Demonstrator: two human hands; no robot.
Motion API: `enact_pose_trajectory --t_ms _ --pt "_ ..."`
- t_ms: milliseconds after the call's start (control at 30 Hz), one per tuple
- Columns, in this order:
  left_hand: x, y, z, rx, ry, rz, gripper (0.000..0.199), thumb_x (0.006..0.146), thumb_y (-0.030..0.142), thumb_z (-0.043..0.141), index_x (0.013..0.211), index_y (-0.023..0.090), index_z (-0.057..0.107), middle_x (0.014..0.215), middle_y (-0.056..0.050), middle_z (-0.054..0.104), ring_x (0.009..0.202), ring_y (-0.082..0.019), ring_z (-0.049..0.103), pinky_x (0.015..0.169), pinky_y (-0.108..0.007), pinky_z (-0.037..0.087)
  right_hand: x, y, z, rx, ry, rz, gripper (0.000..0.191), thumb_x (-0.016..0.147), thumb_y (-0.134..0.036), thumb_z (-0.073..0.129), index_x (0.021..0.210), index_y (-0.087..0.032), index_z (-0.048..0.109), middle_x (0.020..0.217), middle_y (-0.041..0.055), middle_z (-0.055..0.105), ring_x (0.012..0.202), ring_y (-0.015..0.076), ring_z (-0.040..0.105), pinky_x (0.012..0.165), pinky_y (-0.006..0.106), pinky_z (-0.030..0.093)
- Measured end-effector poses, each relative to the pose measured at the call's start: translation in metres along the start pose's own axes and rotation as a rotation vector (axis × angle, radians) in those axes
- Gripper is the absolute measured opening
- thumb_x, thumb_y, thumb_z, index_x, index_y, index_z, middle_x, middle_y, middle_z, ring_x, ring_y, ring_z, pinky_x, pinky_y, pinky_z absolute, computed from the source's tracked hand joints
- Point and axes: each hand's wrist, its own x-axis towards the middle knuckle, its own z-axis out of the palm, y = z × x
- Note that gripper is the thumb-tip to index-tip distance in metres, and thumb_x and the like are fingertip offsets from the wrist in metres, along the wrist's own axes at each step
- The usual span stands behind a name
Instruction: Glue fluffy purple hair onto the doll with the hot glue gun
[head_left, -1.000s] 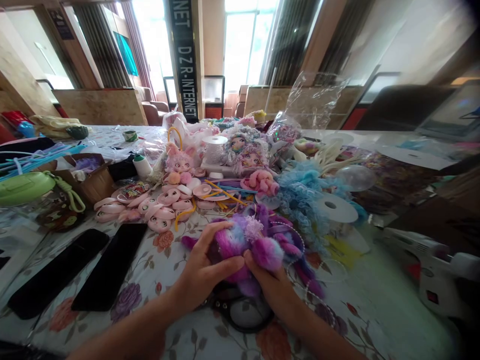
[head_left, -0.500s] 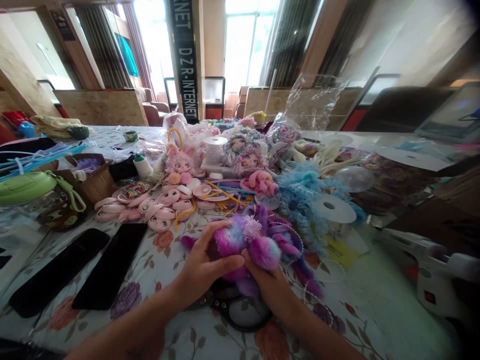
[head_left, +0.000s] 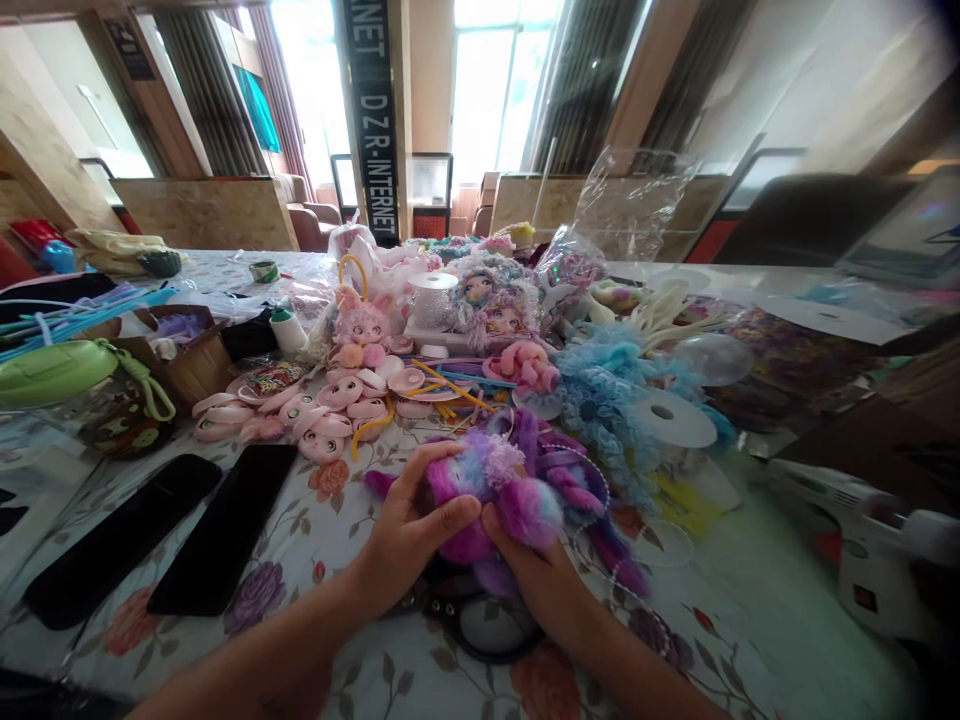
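Observation:
Between my two hands is a fluffy purple, pink and pale blue plush piece (head_left: 466,485) with round pompoms and a lilac tuft on top. My left hand (head_left: 420,510) is wrapped around its left side, thumb pressed on the front. On the lower right, my right hand (head_left: 525,555) grips it near a round pompom (head_left: 531,512); most of its fingers are hidden behind the fur. Purple furry strips (head_left: 574,480) and a string of white beads (head_left: 609,555) lie just right of the hands. Below them on the table sits a black-rimmed round object (head_left: 495,640).
Two black phone-like slabs (head_left: 225,530) lie at left. Pink doll faces (head_left: 322,435), pipe cleaners, blue ruffled trim (head_left: 615,390) and spools fill the table's middle. A white glue gun (head_left: 847,540) is at right. A green pouch (head_left: 56,375) and cardboard box (head_left: 187,365) stand left.
My left thumb has shifted slightly left and up, away from my right thumb. Both hands keep hold of the plush piece; the view has moved very slightly.

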Motion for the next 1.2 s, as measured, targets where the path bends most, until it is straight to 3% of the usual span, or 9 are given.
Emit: enact_pose_trajectory --t_ms 200,367,467,600,800,900,1000,1100,1200 --pt "0.0 -0.001 0.002 0.145 0.071 0.078 0.037 0.082 0.044 0.073 0.114 0.027 0.066 0.115 -0.003 0.061 0.111 -0.022 0.054 0.104 -0.033 0.039 0.004 0.008 0.001 -0.044 -0.003 -0.082 0.065 0.077 -0.066 0.07 0.128 -0.026 0.066 0.108 0.0075 0.077 0.121 0.0326 0.062 0.12 0.053 0.029" --pt "0.001 -0.01 0.0 -0.062 0.004 -0.022 0.036 0.089 0.049 0.063 0.119 0.029 0.064 0.125 -0.003 0.06 0.115 -0.022 0.055 0.101 -0.033 0.043 0.005 0.011 0.0 0.023 0.03 -0.061 0.068 0.072 -0.067 0.073 0.125 -0.025 0.069 0.104 0.0069 0.078 0.12 0.0328 0.063 0.117 0.053 0.034" --pt "0.003 -0.013 0.0 -0.124 0.033 -0.054 0.035 0.093 0.052 0.055 0.116 0.029 0.066 0.122 -0.003 0.063 0.122 -0.022 0.052 0.102 -0.033 0.045 0.003 0.005 0.001 0.018 0.014 -0.021 0.063 0.073 -0.065 0.074 0.122 -0.025 0.07 0.105 0.0065 0.077 0.123 0.0333 0.061 0.119 0.055 0.029" --pt "0.004 -0.013 0.001 -0.094 0.086 -0.08 0.038 0.089 0.054 0.061 0.114 0.027 0.068 0.119 -0.005 0.066 0.113 -0.023 0.058 0.091 -0.032 0.052 0.002 0.002 0.002 -0.018 0.005 -0.033 0.059 0.075 -0.065 0.073 0.12 -0.026 0.071 0.106 0.0066 0.077 0.126 0.0333 0.059 0.121 0.056 0.024" --pt "0.003 -0.01 0.0 -0.161 0.024 -0.1 0.043 0.09 0.056 0.057 0.121 0.025 0.063 0.111 -0.005 0.066 0.099 -0.02 0.061 0.088 -0.032 0.051 0.004 0.003 0.002 0.021 0.023 -0.038 0.061 0.072 -0.064 0.076 0.119 -0.025 0.072 0.103 0.0059 0.078 0.119 0.0328 0.064 0.119 0.053 0.031" --pt "0.001 -0.003 0.0 -0.085 -0.021 -0.048 0.047 0.081 0.051 0.072 0.12 0.027 0.062 0.117 -0.004 0.062 0.103 -0.021 0.059 0.093 -0.032 0.048 0.002 0.0 0.003 0.084 0.027 -0.023 0.06 0.073 -0.064 0.075 0.119 -0.025 0.071 0.11 0.0056 0.076 0.117 0.0322 0.065 0.113 0.05 0.042" --pt "-0.001 0.004 0.002 0.041 0.016 -0.018 0.047 0.075 0.044 0.079 0.116 0.027 0.063 0.114 -0.003 0.061 0.103 -0.021 0.057 0.095 -0.032 0.046 0.001 0.0 0.005 0.08 0.042 -0.04 0.062 0.072 -0.064 0.076 0.12 -0.025 0.07 0.11 0.0054 0.076 0.115 0.0316 0.066 0.112 0.05 0.043" --pt "-0.001 0.004 0.003 0.07 0.041 -0.02 0.044 0.079 0.046 0.075 0.116 0.026 0.064 0.114 -0.003 0.06 0.106 -0.023 0.056 0.1 -0.034 0.044 0.002 0.002 0.005 0.04 0.048 -0.068 0.064 0.071 -0.064 0.077 0.12 -0.024 0.07 0.103 0.0052 0.078 0.116 0.0324 0.065 0.115 0.052 0.038" --pt "0.001 0.001 0.001 0.065 0.021 -0.035 0.041 0.087 0.051 0.065 0.12 0.028 0.061 0.124 -0.005 0.059 0.116 -0.025 0.054 0.107 -0.038 0.041 0.005 0.001 0.004 0.048 0.05 -0.083 0.06 0.073 -0.062 0.076 0.119 -0.024 0.071 0.103 0.0055 0.078 0.12 0.0328 0.063 0.113 0.051 0.043"
